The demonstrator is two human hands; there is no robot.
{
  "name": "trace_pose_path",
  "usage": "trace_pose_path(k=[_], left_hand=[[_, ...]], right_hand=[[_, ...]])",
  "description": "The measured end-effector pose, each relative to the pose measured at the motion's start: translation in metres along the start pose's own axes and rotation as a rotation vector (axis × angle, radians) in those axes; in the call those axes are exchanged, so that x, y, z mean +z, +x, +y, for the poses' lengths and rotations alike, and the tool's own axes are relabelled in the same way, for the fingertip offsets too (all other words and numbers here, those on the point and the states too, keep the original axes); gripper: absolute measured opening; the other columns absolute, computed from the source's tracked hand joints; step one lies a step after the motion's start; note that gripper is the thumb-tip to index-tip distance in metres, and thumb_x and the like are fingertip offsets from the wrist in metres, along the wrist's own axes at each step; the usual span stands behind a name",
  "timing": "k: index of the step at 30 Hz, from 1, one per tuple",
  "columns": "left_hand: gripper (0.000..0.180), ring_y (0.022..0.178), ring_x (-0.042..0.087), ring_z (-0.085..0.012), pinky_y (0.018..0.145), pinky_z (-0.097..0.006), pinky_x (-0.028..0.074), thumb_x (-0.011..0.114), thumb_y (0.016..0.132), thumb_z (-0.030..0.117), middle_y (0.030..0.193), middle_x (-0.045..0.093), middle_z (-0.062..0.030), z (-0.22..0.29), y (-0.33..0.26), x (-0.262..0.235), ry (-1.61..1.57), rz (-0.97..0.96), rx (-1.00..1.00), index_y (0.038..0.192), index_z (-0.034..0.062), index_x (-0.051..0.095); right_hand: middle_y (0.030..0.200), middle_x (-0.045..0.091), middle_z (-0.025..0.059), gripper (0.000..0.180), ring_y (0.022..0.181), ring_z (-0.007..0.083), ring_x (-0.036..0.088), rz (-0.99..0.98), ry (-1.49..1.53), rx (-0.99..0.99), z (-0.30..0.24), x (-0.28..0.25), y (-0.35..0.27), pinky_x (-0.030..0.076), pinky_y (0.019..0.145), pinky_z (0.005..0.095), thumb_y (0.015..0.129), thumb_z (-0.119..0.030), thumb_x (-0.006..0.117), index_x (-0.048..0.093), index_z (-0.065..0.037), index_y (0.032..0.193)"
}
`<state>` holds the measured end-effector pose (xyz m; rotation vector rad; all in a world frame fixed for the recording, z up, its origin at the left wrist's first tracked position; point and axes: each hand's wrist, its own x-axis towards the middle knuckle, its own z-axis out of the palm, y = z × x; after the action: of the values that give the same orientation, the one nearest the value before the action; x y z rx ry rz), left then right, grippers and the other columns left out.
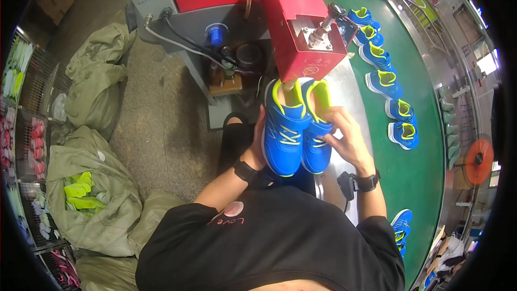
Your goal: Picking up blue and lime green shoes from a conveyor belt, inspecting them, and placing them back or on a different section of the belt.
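Two blue sneakers with lime-green linings are held side by side in front of me, heels toward the red machine. The left sneaker point(281, 137) has my left hand point(258, 143) closed against its outer side, the fingers partly hidden behind it. On the right sneaker point(316, 148), my right hand point(344, 134) grips the collar and side with bent fingers. The red machine head point(307, 32) with its metal adjusting screw point(323, 32) hangs just above the heels. A pale nozzle tip point(289, 84) reaches into the left sneaker's opening.
To the right, a green conveyor belt point(404, 183) carries several blue sneakers point(386, 81). A steel ledge point(350, 97) runs beside it. Green sacks point(97, 199), one with lime-green insoles point(83, 191), lie on the left floor by wire racks point(32, 145). An orange fan point(478, 161) stands far right.
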<state>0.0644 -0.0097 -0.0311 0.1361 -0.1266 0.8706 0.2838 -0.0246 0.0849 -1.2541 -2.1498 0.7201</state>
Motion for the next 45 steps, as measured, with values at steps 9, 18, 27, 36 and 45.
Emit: trace_pose_path(k=[9,18,27,36,45], left_hand=[[0.074,0.120,0.054,-0.0255,0.104,-0.040,0.043,0.035,0.095,0.065,0.133,0.056,-0.0125,0.050,-0.016,0.033,-0.033,-0.077,0.142,0.139,0.0063,0.045],[0.069,0.106,0.062,-0.0226,0.094,-0.037,0.051,0.031,0.098,0.063,0.123,0.063,-0.0105,0.047,-0.027,0.035,0.093,0.114,0.174,0.131,0.0068,0.052],[0.069,0.118,0.056,-0.0253,0.104,-0.040,0.044,0.033,0.098,0.060,0.133,0.056,-0.0130,0.052,-0.019,0.023,0.100,0.208,-0.091,0.139,0.0053,0.045],[0.102,0.140,0.031,-0.0388,0.114,-0.054,0.026,0.029,0.086,0.079,0.153,0.031,-0.0210,-0.020,0.082,-0.011,0.071,-0.009,-0.543,0.150,-0.0003,0.023],[0.077,0.145,0.021,-0.0357,0.112,-0.060,0.026,0.036,0.099,0.057,0.157,0.019,-0.0212,-0.016,0.075,-0.053,0.196,0.053,-0.641,0.150,0.0007,0.022]], right_hand=[[0.122,0.053,0.0112,0.039,0.107,0.0324,0.059,0.093,0.069,-0.142,-0.031,0.042,0.045,0.050,0.088,0.0393,0.080,-0.006,0.073,0.057,-0.005,0.115],[0.115,0.054,0.0149,0.038,0.102,0.0354,0.060,0.045,0.045,-0.185,-0.033,0.037,0.043,0.050,0.085,0.0398,0.076,-0.004,0.074,0.057,-0.004,0.110],[0.118,0.061,0.0100,0.030,0.099,0.0280,0.063,-0.202,-0.117,-0.064,-0.019,0.006,0.051,0.052,0.081,0.0380,0.095,-0.021,0.056,0.060,-0.012,0.123],[0.075,0.059,0.0044,0.013,0.069,0.0267,0.063,0.231,-0.747,0.184,0.050,-0.076,-0.069,0.051,0.064,0.0396,0.067,-0.014,0.068,0.062,-0.011,0.078],[0.087,0.069,0.0191,0.030,0.081,0.0409,0.065,0.618,-0.854,1.534,0.095,-0.122,-0.274,0.051,0.072,0.0485,0.082,-0.034,0.067,0.071,-0.005,0.087]])
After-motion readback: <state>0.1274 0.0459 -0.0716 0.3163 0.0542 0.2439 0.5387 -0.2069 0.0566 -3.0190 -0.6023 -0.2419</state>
